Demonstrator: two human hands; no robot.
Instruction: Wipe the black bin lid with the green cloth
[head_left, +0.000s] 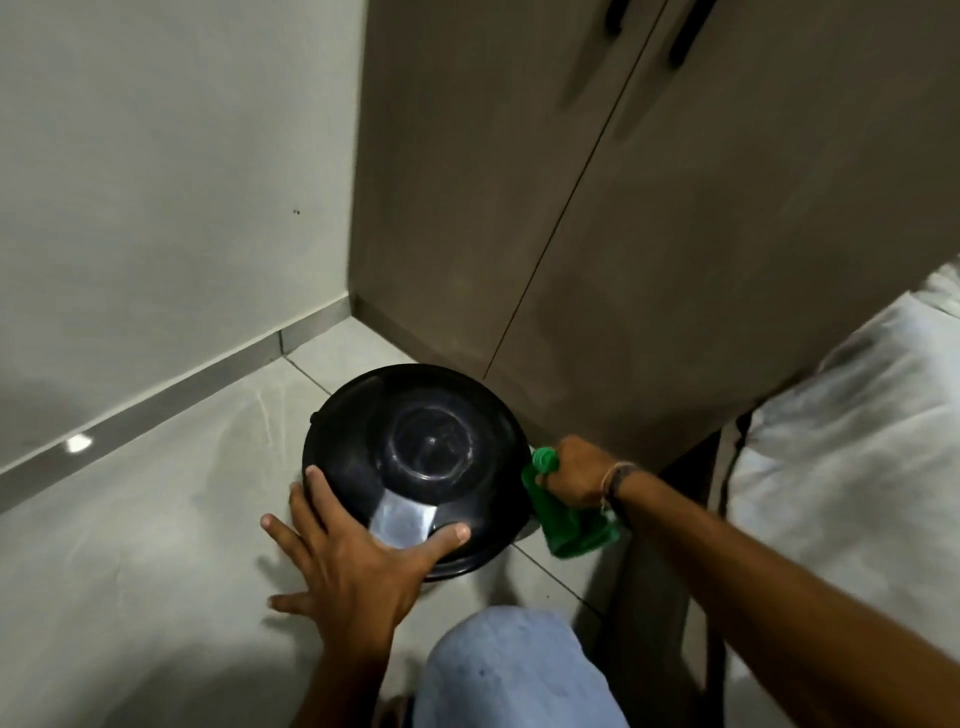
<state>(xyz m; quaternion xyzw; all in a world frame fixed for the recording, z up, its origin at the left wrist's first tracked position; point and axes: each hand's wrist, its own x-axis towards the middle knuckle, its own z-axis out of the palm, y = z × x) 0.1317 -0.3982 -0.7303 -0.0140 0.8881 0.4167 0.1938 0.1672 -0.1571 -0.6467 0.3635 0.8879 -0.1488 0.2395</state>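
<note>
The round black bin lid (415, 441) sits on its bin on the floor, in the corner by the wardrobe. It has a raised centre ring and a shiny flat patch near its front edge. My left hand (348, 561) lies flat on the lid's near rim, fingers spread, thumb on the top. My right hand (576, 475) is just off the lid's right side, closed around the bunched green cloth (566, 519), which hangs below my fist beside the bin.
A brown wardrobe (623, 234) with two doors stands right behind the bin. A pale wall (156, 182) with a grey skirting runs along the left. A white-covered bed (857, 441) is at the right. My knee in light jeans (509, 670) is below the bin.
</note>
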